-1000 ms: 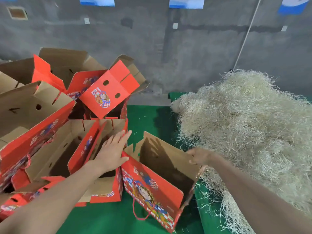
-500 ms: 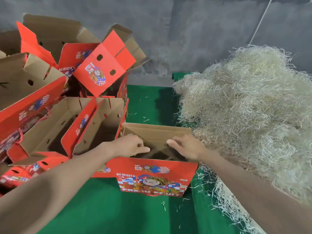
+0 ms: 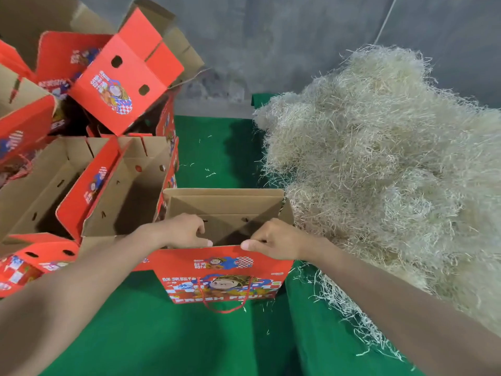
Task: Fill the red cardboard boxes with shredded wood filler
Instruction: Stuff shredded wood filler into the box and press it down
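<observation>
At the near rim of the box [image 3: 222, 270], the fingers [image 3: 199, 227] of the left hand [image 3: 187, 232] curl over the cardboard edge into the opening, with the thumb laid along the rim outside. The right hand [image 3: 271, 240] pinches the same rim in the same way, just beside the left. The box stands upright and empty in the middle of the green mat [image 3: 217, 153]. Its left wall is close against the pile of boxes [image 3: 122, 77], and the filler heap [image 3: 379, 172] touches its right wall.

Both grips are on one thin wall of a light, empty box, so a pull would probably tip it toward the person or bow the wall rather than slide it. The floor shows folded creases and may spread open if filler is pressed down hard. Scooping from the heap would likely drag loose strands over the rim and onto the mat, where a few [image 3: 210, 173] already lie. The cord handle [image 3: 225, 308] hangs off the front wall and could snag a sleeve or wrist.

Count:
- Hands: two.
- Box held: one.
- Other boxes on the left side of the mat: at least six. They overlap too much for an exact count.
- Filler heap: one.
- Cord handle showing on this box: one.
</observation>
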